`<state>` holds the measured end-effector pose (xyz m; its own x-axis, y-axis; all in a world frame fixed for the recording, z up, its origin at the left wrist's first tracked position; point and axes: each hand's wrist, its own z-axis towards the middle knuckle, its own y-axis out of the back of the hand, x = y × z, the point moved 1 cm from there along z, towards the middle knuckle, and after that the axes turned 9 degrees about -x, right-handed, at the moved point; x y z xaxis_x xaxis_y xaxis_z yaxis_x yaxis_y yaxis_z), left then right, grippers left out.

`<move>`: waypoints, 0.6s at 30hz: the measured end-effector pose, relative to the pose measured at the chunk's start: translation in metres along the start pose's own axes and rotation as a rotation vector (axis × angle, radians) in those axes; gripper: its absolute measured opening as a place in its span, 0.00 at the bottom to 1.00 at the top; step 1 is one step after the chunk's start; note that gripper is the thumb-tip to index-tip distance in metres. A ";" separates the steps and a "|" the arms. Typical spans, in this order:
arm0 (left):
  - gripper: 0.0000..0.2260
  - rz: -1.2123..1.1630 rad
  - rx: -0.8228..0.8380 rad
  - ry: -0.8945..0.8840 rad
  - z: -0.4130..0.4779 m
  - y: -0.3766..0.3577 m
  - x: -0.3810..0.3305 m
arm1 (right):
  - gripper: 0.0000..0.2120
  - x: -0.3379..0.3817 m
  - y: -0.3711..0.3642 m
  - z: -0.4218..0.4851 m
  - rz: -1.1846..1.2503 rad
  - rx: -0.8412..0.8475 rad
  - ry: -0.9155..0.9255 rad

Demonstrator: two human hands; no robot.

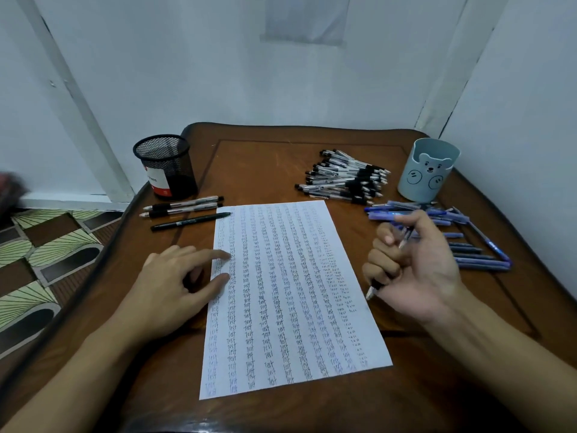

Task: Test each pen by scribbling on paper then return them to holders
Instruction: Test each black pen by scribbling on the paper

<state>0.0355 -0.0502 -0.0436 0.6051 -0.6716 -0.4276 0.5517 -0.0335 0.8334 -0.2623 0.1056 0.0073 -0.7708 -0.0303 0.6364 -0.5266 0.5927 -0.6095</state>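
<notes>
A white sheet of paper (290, 295) covered in columns of small written words lies in the middle of the wooden table (268, 164). My left hand (175, 285) rests on the paper's left edge with its fingers spread. My right hand (412, 264) is raised just right of the paper and grips a pen (376, 287), its tip pointing down-left; a second blue pen (406, 237) shows between its fingers. A black mesh holder (165, 165) stands at the back left. A light blue bear holder (429, 170) stands at the back right.
A heap of clear and black pens (346, 179) lies behind the paper. Several blue pens (468, 245) lie at the right. Three pens (184, 210) lie left of the paper near the mesh holder. White walls close in behind and to the right.
</notes>
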 end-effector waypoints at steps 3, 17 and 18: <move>0.23 -0.005 -0.004 0.007 0.001 0.001 -0.003 | 0.28 -0.002 0.005 -0.012 0.043 -0.018 0.009; 0.20 0.011 0.012 0.014 0.001 0.001 -0.006 | 0.22 -0.015 0.015 -0.008 -0.238 0.087 -0.019; 0.20 0.008 0.001 0.003 0.001 0.001 -0.006 | 0.24 -0.015 0.016 -0.005 -0.271 0.158 -0.032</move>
<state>0.0317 -0.0470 -0.0393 0.6111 -0.6699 -0.4217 0.5459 -0.0291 0.8373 -0.2571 0.1198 -0.0096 -0.6044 -0.1973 0.7719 -0.7618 0.4269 -0.4873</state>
